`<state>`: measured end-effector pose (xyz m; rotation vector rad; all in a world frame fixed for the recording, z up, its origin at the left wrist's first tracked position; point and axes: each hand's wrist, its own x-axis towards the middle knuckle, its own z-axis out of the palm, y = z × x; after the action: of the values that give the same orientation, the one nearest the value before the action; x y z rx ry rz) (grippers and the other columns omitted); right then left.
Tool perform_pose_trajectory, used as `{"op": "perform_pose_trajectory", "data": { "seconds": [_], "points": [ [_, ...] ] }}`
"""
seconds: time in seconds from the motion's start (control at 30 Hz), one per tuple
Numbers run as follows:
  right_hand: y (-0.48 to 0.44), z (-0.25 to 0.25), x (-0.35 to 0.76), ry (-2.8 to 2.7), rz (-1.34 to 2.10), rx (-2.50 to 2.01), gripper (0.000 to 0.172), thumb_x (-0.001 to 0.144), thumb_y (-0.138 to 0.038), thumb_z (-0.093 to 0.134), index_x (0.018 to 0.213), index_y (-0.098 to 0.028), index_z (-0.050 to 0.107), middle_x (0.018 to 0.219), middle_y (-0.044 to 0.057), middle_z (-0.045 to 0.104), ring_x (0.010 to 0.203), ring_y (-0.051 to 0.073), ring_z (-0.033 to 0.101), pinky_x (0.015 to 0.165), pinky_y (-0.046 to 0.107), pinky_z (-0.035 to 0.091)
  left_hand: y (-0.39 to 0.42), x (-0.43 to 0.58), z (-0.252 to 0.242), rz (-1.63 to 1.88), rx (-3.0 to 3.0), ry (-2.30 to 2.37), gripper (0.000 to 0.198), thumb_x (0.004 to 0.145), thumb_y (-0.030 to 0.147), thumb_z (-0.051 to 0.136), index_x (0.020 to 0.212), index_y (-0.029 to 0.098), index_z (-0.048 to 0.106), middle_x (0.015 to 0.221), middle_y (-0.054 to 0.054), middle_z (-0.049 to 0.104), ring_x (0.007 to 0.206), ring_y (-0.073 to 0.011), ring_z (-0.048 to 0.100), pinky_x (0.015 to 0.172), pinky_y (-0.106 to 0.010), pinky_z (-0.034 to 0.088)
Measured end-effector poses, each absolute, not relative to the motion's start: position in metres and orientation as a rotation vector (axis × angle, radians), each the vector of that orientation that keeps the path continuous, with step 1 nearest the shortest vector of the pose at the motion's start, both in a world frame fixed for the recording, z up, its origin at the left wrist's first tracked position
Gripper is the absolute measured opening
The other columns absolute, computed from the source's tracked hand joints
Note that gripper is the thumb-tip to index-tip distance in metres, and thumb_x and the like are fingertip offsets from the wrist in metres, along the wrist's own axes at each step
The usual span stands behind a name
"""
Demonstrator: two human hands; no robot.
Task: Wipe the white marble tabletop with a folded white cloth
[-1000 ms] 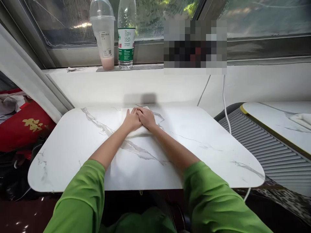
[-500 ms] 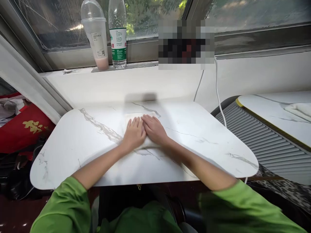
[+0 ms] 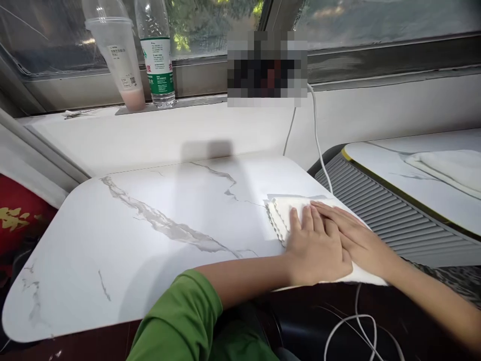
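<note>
A folded white cloth with a scalloped edge lies on the white marble-patterned tabletop, near its right end. My left hand rests flat on the cloth, its fingers stretched out and pointing away from me. Just to its right, my right hand also presses down flat, fingers extended. The two hands touch, the left partly over the right. Beneath both palms, much of the cloth is hidden, and a corner of it reaches the table's front right edge.
On the windowsill stand a plastic drink cup with pink liquid and a water bottle. White cables hang beside the table's right end. A second marble-patterned table holds another white cloth. Something red is at far left.
Both hands have slid the cloth from the table's middle to its right end, nearer the front edge. My view has shifted to the right.
</note>
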<state>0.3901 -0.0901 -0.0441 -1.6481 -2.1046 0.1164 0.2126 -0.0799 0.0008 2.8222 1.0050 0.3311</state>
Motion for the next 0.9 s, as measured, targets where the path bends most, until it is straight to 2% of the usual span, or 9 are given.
{"op": "perform_pose_trajectory", "data": {
  "seconds": [0.13,0.27,0.4,0.53,0.7,0.9],
  "points": [
    [-0.047,-0.036,0.400,-2.122,0.140,-1.722,0.055,0.090,-0.034,0.028,0.143,-0.027,0.040,0.146,0.008,0.045,0.137,0.022,0.038,0.115,0.044,0.028,-0.046,0.233,-0.005,0.376,2.773,1.091,0.064,0.093,0.034,0.032,0.142,-0.005,0.030,0.150,-0.024,0.031,0.143,-0.0326,0.021,0.118,-0.049,0.012],
    [0.015,-0.030,0.393,-2.138,0.086,-1.824,0.054,0.087,-0.032,0.027,0.136,-0.018,0.046,0.151,0.010,0.037,0.138,0.023,0.035,0.114,0.046,0.030,0.012,0.238,-0.009,0.388,2.743,1.145,0.059,0.091,0.030,0.034,0.141,-0.002,0.033,0.150,-0.022,0.033,0.142,-0.0292,0.025,0.118,-0.048,0.013],
    [0.079,-0.030,0.383,-2.084,-0.011,-1.892,0.053,0.088,-0.027,0.028,0.133,-0.011,0.049,0.145,0.014,0.045,0.134,0.026,0.042,0.111,0.046,0.033,0.079,0.238,-0.011,0.388,2.742,1.127,0.053,0.090,0.023,0.033,0.140,0.004,0.037,0.150,-0.017,0.035,0.140,-0.0247,0.029,0.118,-0.044,0.014],
    [0.123,-0.032,0.375,-2.058,-0.058,-1.889,0.051,0.088,-0.023,0.031,0.133,-0.007,0.050,0.140,0.016,0.051,0.130,0.028,0.046,0.109,0.047,0.036,0.120,0.237,-0.014,0.357,2.720,1.190,0.054,0.090,0.021,0.032,0.142,0.007,0.035,0.153,-0.013,0.032,0.142,-0.0230,0.025,0.119,-0.042,0.014],
    [0.127,-0.035,0.371,-2.063,-0.125,-1.905,0.051,0.090,-0.023,0.028,0.134,-0.006,0.049,0.142,0.016,0.049,0.134,0.027,0.040,0.110,0.045,0.033,0.123,0.234,-0.016,0.328,2.710,1.234,0.054,0.093,0.023,0.028,0.144,0.006,0.032,0.155,-0.011,0.028,0.144,-0.0236,0.020,0.119,-0.043,0.010],
    [0.074,-0.036,0.348,-2.040,-0.146,-1.944,0.053,0.092,-0.026,0.025,0.137,-0.008,0.047,0.144,0.016,0.046,0.137,0.028,0.037,0.110,0.050,0.030,0.080,0.207,-0.013,0.303,2.771,1.168,0.055,0.095,0.024,0.026,0.146,0.004,0.029,0.155,-0.011,0.027,0.144,-0.0235,0.019,0.119,-0.043,0.009]
  ]
}}
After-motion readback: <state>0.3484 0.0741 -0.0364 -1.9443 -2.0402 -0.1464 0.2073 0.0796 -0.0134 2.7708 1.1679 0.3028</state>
